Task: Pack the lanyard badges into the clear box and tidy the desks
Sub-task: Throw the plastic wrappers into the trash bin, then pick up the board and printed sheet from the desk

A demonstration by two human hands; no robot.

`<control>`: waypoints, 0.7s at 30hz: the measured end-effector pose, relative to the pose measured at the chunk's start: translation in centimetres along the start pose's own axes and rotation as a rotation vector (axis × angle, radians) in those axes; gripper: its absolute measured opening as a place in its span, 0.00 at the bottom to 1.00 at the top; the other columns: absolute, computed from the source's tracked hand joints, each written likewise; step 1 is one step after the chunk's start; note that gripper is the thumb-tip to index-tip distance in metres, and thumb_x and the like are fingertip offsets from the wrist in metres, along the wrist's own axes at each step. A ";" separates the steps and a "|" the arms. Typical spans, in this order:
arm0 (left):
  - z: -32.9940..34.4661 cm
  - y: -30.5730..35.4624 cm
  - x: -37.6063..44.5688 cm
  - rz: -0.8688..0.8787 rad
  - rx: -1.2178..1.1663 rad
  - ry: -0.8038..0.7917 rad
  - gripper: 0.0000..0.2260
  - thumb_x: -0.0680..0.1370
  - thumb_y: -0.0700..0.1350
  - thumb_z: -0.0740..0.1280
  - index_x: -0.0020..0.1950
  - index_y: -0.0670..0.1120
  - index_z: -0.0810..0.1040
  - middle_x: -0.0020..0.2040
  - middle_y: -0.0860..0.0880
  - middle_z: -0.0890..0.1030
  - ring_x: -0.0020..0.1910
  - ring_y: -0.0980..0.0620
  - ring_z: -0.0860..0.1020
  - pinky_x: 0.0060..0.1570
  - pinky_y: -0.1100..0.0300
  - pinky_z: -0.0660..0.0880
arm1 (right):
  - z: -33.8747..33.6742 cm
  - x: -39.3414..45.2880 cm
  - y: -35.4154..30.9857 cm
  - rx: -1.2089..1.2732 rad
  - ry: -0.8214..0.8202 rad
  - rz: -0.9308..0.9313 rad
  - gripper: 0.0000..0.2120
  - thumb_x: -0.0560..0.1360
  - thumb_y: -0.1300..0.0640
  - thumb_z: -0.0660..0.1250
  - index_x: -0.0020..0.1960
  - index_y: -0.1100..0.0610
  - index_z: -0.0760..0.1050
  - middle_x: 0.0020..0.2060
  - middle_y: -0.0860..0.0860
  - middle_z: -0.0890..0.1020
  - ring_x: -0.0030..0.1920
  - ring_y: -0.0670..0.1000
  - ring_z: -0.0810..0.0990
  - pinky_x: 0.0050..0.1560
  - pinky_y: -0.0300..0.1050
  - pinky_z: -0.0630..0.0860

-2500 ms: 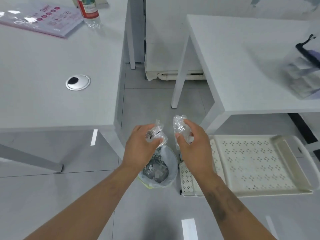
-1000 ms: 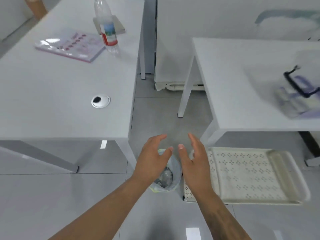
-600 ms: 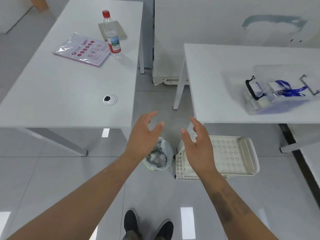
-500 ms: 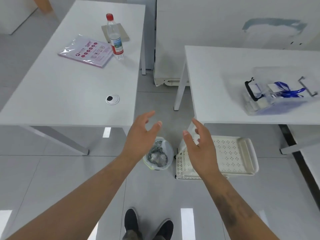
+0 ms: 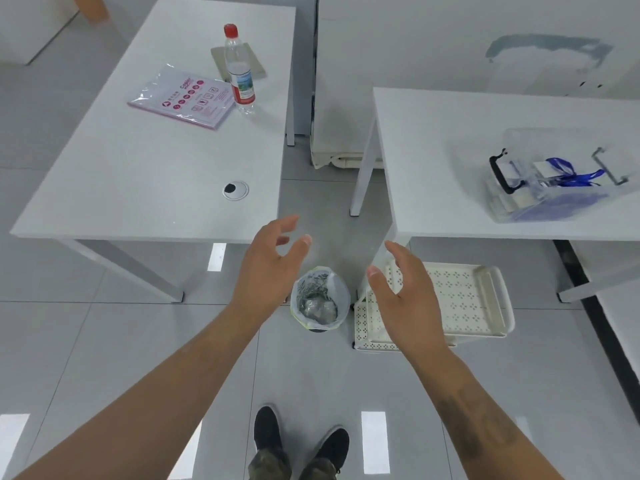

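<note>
Both hands hang empty, left hand (image 5: 268, 268) and right hand (image 5: 407, 299) with fingers spread, above the small lined waste bin (image 5: 319, 299) of crumpled wrappers. Beside it sits a perforated cream plastic tray (image 5: 464, 299). Farther right, the clear box (image 5: 550, 178), hard and glossy, holds blue-ribboned lanyard badges (image 5: 568, 173) on the right surface (image 5: 433, 150); a careless reach could slide it. A water bottle (image 5: 239, 69) on the left surface (image 5: 145, 168) might topple.

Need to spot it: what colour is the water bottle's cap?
Red; the cap shows clearly in the head view.
</note>
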State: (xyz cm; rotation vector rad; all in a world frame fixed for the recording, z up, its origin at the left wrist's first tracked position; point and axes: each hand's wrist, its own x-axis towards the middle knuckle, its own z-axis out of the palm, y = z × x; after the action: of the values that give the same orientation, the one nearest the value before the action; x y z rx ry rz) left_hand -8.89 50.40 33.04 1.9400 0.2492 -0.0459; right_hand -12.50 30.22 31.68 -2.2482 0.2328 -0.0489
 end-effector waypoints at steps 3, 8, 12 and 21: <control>-0.6 0.0 0.0 0.013 -0.015 0.029 0.16 0.79 0.52 0.66 0.67 0.56 0.73 0.61 0.62 0.76 0.60 0.61 0.75 0.51 0.70 0.68 | 0.1 0.4 -0.9 -0.096 0.007 -0.061 0.22 0.78 0.42 0.61 0.72 0.42 0.64 0.71 0.40 0.68 0.71 0.43 0.65 0.63 0.42 0.65; -3.7 -1.6 -0.5 0.013 -0.020 0.060 0.16 0.79 0.53 0.66 0.67 0.58 0.73 0.62 0.62 0.76 0.61 0.63 0.74 0.51 0.70 0.68 | 2.5 -0.4 -2.5 -0.097 -0.044 -0.083 0.23 0.78 0.41 0.61 0.72 0.42 0.64 0.72 0.41 0.67 0.72 0.44 0.64 0.67 0.46 0.66; -8.4 -3.4 -0.4 0.036 0.021 0.064 0.17 0.79 0.55 0.65 0.68 0.59 0.72 0.64 0.63 0.73 0.62 0.66 0.71 0.53 0.70 0.67 | 5.6 -1.3 -5.2 -0.117 -0.060 -0.095 0.23 0.78 0.42 0.62 0.72 0.43 0.64 0.72 0.42 0.67 0.72 0.45 0.63 0.66 0.42 0.63; -24.5 -8.4 2.0 0.029 0.119 -0.023 0.20 0.78 0.59 0.65 0.69 0.62 0.69 0.64 0.67 0.69 0.68 0.59 0.69 0.68 0.54 0.68 | 16.7 -4.3 -15.4 -0.118 -0.039 -0.044 0.25 0.78 0.43 0.62 0.74 0.43 0.63 0.73 0.41 0.65 0.73 0.44 0.60 0.68 0.42 0.61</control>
State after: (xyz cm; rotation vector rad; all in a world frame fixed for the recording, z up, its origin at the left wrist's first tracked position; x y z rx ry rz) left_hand -10.65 76.28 34.29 2.0596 0.2067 -0.0648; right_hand -12.54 53.24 33.11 -2.3693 0.1685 -0.0148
